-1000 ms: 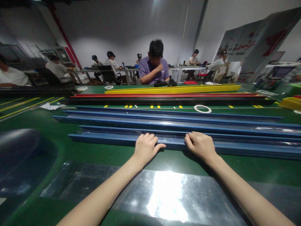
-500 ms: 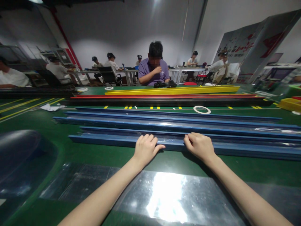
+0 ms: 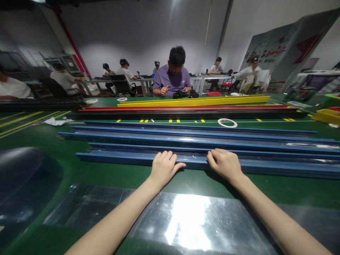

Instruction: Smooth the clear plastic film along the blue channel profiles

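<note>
Several long blue channel strips lie side by side across a green table (image 3: 79, 173). My left hand (image 3: 164, 167) and my right hand (image 3: 224, 164) both rest on the nearest blue strip (image 3: 119, 158), about a hand's width apart. The fingers of each hand curl over the strip's near wall and grip it, thumbs on the front face. A clear film covers the strip behind (image 3: 191, 150).
Beyond the blue strips lie black (image 3: 186, 114), red (image 3: 186, 107) and yellow (image 3: 193, 101) strips and a white tape ring (image 3: 227, 123). A glossy clear sheet (image 3: 186, 223) lies under my forearms. A person in a purple shirt (image 3: 172, 79) sits opposite; others sit at tables behind.
My hands stay on the nearest blue strip, almost unmoved. The person opposite has lowered a hand from the face to the table.
</note>
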`<action>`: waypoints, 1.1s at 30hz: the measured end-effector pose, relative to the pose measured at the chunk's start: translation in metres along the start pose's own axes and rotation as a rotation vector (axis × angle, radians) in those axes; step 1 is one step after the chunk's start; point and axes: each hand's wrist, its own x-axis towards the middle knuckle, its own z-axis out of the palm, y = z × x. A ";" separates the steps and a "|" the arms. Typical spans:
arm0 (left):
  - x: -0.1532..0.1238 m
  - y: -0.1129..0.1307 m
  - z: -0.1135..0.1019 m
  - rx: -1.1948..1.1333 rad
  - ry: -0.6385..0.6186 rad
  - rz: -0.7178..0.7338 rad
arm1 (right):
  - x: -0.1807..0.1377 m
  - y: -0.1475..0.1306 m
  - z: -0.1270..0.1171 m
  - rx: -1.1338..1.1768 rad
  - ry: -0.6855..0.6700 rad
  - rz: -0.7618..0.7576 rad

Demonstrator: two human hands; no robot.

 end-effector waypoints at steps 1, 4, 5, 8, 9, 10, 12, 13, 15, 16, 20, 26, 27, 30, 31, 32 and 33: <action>0.000 0.000 0.000 0.001 0.001 0.001 | 0.000 0.000 0.000 -0.002 0.001 0.000; 0.000 0.000 0.001 0.004 0.004 0.004 | 0.000 0.000 0.000 -0.007 -0.001 0.003; 0.000 0.000 0.001 0.003 0.006 0.005 | 0.000 0.000 0.000 -0.008 -0.003 0.003; 0.001 -0.001 0.001 -0.003 0.014 0.007 | 0.000 0.000 0.000 -0.006 -0.007 0.002; 0.001 -0.001 0.002 -0.004 0.017 0.008 | 0.000 0.000 0.000 -0.004 -0.007 0.002; 0.001 -0.001 0.002 -0.005 0.018 0.008 | 0.000 0.000 0.000 -0.003 -0.006 0.001; 0.001 -0.001 0.002 -0.005 0.018 0.008 | -0.001 0.000 0.000 -0.004 -0.005 0.001; 0.001 -0.001 0.002 -0.005 0.017 0.009 | -0.001 0.000 0.000 -0.005 -0.004 0.001; 0.001 -0.001 0.001 -0.004 0.013 0.010 | -0.001 0.000 0.000 -0.009 -0.005 0.000; 0.001 -0.001 0.001 -0.003 0.011 0.010 | -0.001 0.001 0.000 -0.011 -0.007 -0.002; 0.001 -0.001 0.000 0.001 0.005 0.010 | -0.001 0.001 0.000 -0.009 -0.008 -0.003; 0.001 -0.001 0.000 -0.003 -0.001 0.006 | 0.000 0.000 -0.001 -0.003 -0.011 0.004; 0.001 -0.001 0.000 -0.005 -0.001 0.005 | 0.000 0.000 -0.001 -0.003 -0.011 0.004; 0.001 -0.001 0.001 -0.003 0.001 0.005 | 0.000 0.000 -0.001 -0.002 -0.009 0.004; 0.001 -0.001 0.001 -0.002 0.003 0.006 | 0.000 0.000 -0.001 -0.002 -0.009 0.004; 0.000 0.000 0.001 -0.002 0.005 0.006 | 0.000 0.000 -0.001 -0.002 -0.008 0.004; 0.000 0.000 0.000 -0.004 0.006 0.004 | 0.000 0.000 -0.001 -0.002 -0.007 0.005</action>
